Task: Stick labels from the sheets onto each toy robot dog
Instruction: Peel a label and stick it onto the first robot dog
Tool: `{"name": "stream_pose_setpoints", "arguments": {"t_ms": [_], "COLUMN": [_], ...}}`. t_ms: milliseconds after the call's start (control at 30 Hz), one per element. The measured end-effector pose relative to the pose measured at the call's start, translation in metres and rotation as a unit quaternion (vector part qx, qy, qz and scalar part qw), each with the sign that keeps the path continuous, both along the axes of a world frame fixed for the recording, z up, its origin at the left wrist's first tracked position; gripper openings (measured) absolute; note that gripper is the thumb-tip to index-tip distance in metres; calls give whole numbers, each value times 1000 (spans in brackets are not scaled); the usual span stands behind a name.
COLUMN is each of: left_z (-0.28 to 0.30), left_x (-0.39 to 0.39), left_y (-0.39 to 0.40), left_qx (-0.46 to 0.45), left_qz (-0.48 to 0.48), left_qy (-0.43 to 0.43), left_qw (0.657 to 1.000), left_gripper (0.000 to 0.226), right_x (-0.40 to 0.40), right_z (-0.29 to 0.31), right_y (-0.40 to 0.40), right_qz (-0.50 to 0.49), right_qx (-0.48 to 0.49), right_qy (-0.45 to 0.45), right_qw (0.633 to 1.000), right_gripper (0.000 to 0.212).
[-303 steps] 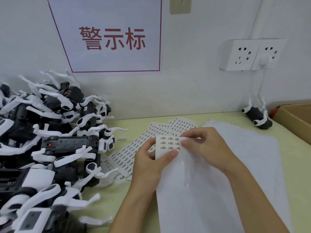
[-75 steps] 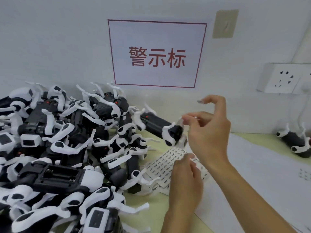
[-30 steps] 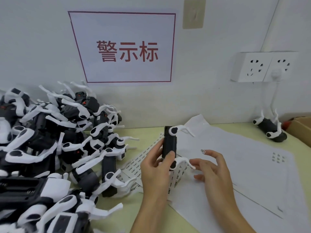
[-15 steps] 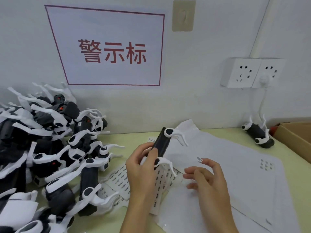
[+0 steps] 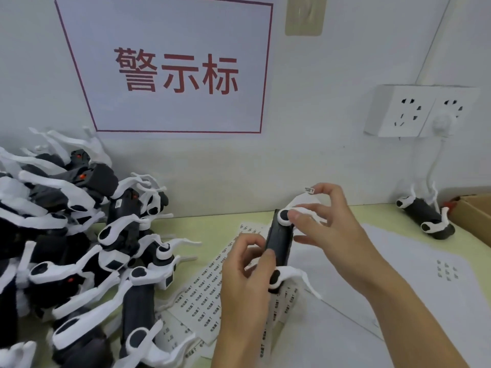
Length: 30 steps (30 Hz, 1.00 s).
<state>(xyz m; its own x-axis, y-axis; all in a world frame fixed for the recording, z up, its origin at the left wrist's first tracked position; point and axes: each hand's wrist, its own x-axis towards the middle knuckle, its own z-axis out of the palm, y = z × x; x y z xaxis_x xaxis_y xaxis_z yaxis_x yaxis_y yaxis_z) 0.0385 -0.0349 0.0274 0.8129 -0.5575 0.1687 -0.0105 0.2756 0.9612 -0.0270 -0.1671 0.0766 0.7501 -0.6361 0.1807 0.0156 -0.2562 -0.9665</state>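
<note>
1. Right now I am watching the left hand [image 5: 248, 272], low in the centre of the frame, gripping one toy robot dog [image 5: 279, 245] by its dark body, fingers and thumb curled round it, the dog standing roughly upright above the label sheets [image 5: 212, 282].

2. Just above and right of it, the right hand [image 5: 326, 224] is carrying a single small label [image 5: 309, 190] stuck to a raised fingertip, clear of the dog; its other fingers are loosely spread and are touching the dog's white upper leg. I am reading this as the label being brought in, not yet stuck on.

3. Printed sheets are lying on the pale green table [image 5: 212, 221] under and left of the hands, many labels still showing on them. A large white backing sheet [image 5: 398, 274] is spreading to the lower right, with only a small cluster of labels left on it.

4. At the left edge a big pile of dogs [image 5: 79, 235] is waiting; I cannot tell from here which of them carry labels.

5. At the far right, near the wall, one lone dog [image 5: 425, 216] is lying apart beside a cardboard box [image 5: 475, 216]; I am guessing it is a finished one.

6. Judging by pile against singleton, the job is barely started and most dogs are still to be done.
</note>
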Motion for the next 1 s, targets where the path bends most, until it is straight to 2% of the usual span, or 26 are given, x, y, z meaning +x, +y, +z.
{"name": "stream_pose_setpoints", "arguments": {"t_ms": [100,200,267,333,433,533,600,700,867,1000], "left_z": [-3,-5,-5,-5,-2,-3,-4,-5,-8,-7], "left_x": [-2,-3,-3,-4,-4,-3,-4,-4,-1,0], "left_y": [0,1,1,0,-1,-1,-1,-3,-6,-6], "left_qx": [-1,-22,-13,-14,-24,-12,2,12,-13,-43], "left_qz": [-27,-69,-96,-111,-88,-79,-73,-69,-94,-127], "left_qy": [35,106,112,108,123,114,95,85,111,151], "left_qw": [999,992,989,988,988,990,993,994,989,980], "left_gripper": [17,33,49,57,54,59,60,57,52,53], "right_x": [4,2,0,-1,1,2,1,-5,-17,-20], "right_z": [-2,0,1,0,-1,4,12,24,36,40], "right_y": [-2,-2,-1,0,0,-2,-2,0,3,5], "right_qz": [9,16,27,54,58,-20,-56,-36,48,47], "right_qx": [0,20,11,-5,-18,-55,-116,-185,-236,-262], "right_qy": [-23,-44,-26,12,43,30,15,18,122,187], "right_qw": [1000,999,999,998,997,998,992,982,963,946], "right_gripper": [39,51,56,48,25,8,8,13,17,21]}}
